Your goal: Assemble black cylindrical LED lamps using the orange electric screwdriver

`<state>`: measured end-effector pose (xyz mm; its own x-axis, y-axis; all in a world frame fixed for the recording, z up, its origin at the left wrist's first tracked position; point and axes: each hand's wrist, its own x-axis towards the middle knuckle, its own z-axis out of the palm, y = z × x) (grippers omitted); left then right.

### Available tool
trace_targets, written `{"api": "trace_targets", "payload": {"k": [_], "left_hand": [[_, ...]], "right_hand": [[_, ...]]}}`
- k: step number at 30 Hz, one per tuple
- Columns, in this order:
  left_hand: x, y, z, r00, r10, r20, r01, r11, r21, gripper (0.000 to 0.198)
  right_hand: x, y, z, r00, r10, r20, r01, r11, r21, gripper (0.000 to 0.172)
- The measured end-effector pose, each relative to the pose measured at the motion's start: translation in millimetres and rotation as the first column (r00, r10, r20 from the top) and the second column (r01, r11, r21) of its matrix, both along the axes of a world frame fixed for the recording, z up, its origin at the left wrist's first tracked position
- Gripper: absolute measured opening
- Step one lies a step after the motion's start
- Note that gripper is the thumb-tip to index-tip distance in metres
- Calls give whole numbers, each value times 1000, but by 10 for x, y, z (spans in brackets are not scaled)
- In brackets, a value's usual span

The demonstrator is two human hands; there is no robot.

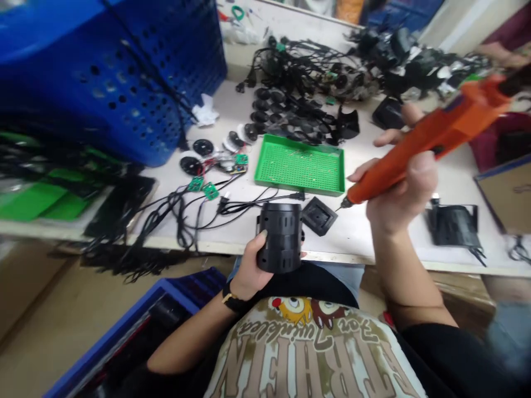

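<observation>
Left hand [252,271] wraps a black slotted plastic cylinder [281,237]; right hand [400,190] clutches an orange electric screwdriver [418,149] beside a black square plate [319,215].

A black plastic cylindrical housing [280,237] with slots in its wall is held upright by the left hand [252,271] below a green tray [299,165], and an orange electric screwdriver [398,160] is held tilted by the right hand [400,204] to the right of this tray, with its thin metal bit [342,205] directed toward the housing.

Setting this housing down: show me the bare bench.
Bare bench: between the black square plate and your right forearm, and between the white tissue and the black discs. Crowded: the far edge, heaped with black cables.
</observation>
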<state>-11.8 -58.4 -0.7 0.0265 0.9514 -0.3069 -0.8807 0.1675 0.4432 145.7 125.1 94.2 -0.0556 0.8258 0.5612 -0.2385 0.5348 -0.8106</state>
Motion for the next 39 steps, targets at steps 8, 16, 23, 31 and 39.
{"api": "trace_targets", "payload": {"k": [8, 16, 23, 31, 39], "left_hand": [[-35, 33, -50, 993, 75, -89, -79, 996, -35, 49], [61, 123, 64, 988, 42, -148, -59, 992, -113, 58], [174, 132, 91, 987, 34, -157, -44, 997, -60, 64], [181, 148, 74, 995, 65, -73, -69, 996, -48, 63], [248, 195, 60, 978, 188, -91, -195, 978, -69, 45]], "right_hand": [[-35, 23, -9, 996, 85, 37, -79, 986, -146, 65], [-32, -27, 3, 994, 106, 29, -101, 984, -145, 69], [93, -217, 8, 975, 223, -3, -222, 970, -100, 41], [85, -496, -202, 987, 150, 49, -134, 962, -239, 40], [165, -883, 141, 926, 371, 67, -355, 918, -174, 43]]}}
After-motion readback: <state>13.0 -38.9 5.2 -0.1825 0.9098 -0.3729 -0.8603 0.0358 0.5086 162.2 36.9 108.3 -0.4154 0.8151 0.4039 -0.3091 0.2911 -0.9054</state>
